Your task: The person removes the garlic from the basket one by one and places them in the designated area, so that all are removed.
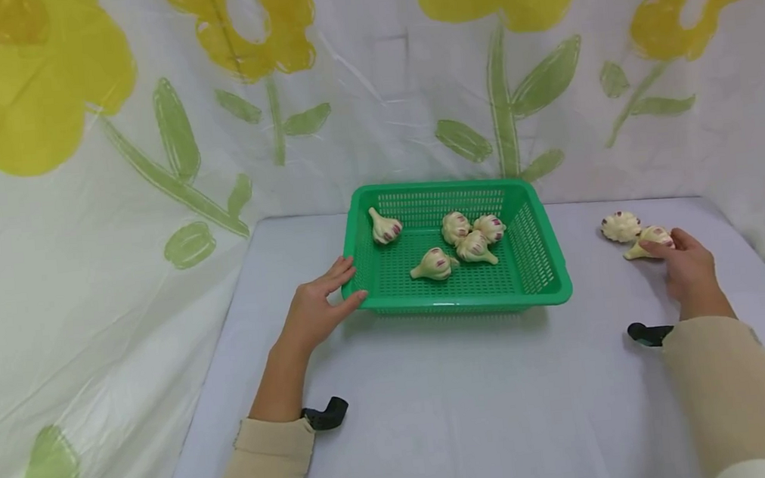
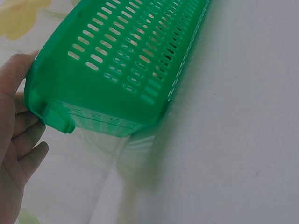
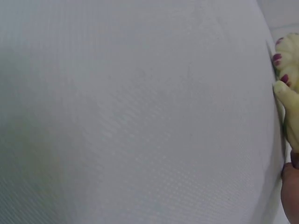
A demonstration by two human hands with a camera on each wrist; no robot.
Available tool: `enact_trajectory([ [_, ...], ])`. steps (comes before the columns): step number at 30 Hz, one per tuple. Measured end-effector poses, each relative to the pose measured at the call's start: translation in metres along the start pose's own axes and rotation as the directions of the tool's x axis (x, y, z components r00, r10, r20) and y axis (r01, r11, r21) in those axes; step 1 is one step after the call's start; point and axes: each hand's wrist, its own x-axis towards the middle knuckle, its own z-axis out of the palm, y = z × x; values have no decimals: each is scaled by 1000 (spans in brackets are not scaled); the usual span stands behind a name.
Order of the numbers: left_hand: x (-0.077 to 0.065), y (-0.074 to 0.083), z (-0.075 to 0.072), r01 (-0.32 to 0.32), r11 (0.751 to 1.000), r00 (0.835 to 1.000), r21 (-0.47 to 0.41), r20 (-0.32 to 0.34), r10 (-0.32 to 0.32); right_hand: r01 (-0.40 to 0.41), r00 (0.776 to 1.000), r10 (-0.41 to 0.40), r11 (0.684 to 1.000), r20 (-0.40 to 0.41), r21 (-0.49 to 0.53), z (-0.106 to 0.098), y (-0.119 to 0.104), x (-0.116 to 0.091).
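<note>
A green plastic basket [image 1: 457,305] with slotted walls stands on the table, several garlic bulbs [image 1: 473,246] lying inside it. At its near left corner, my left hand [image 1: 313,309] holds the rim, with thumb and fingers spread along it; the left wrist view shows that hand [image 2: 14,126] at the basket's edge [image 2: 60,93]. To the right of the basket, my right hand [image 1: 691,269] pinches a garlic bulb [image 1: 649,241] between thumb and fingers. Another garlic bulb [image 1: 620,226] lies just beyond it. Only a fingertip and parts of both bulbs [image 3: 292,109] show in the right wrist view.
A white cloth covers the table [image 1: 479,405]. Behind and to the left hangs a white curtain [image 1: 372,118] with yellow flowers and green leaves. Dark wrist-worn devices [image 1: 326,414] stick out near both sleeves.
</note>
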Motion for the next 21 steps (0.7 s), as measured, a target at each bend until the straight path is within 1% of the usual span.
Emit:
enact_trajectory([
  [4, 1, 0, 1, -10, 1000, 1000, 7, -6, 10, 36, 999, -38, 996, 24, 80, -2, -2, -5],
  [6, 1, 0, 1, -10, 1000, 1000, 5, -2, 10, 41, 999, -45, 992, 30, 117, -2, -4, -7],
  [8, 1, 0, 1, -6, 1000, 1000, 4, 3, 6, 38, 999, -41, 991, 22, 132, -3, -8, -8],
  [9, 1, 1, 1, -3, 1000, 1000, 4, 4, 3, 40, 999, -42, 992, 13, 119, -3, -10, -9],
  [11, 1, 1, 1, 0, 1000, 1000, 3, 4, 0, 50, 999, -49, 997, -16, 51, -3, -15, -9],
  [13, 2, 1, 1, 2, 1000, 1000, 6, 5, -2, 64, 997, -68, 995, -49, -79, -3, -21, -10],
  [14, 2, 1, 1, 3, 1000, 1000, 6, 5, -3, 76, 995, -86, 984, -55, -160, -4, -24, -11],
  [15, 2, 1, 1, 2, 1000, 1000, 9, 4, -2, 99, 992, -116, 962, -56, -254, -5, -27, -11],
  [17, 2, 1, 1, 3, 1000, 1000, 11, 7, -3, 149, 982, -184, 897, -45, -416, -5, -33, -14],
  [19, 2, 1, 1, 6, 1000, 1000, 11, 6, -6, 215, 964, -266, 809, -14, -547, -4, -40, -17],
  [21, 1, 2, 0, 10, 1000, 1000, 12, 5, -10, 273, 943, -333, 727, 24, -630, -1, -47, -21],
])
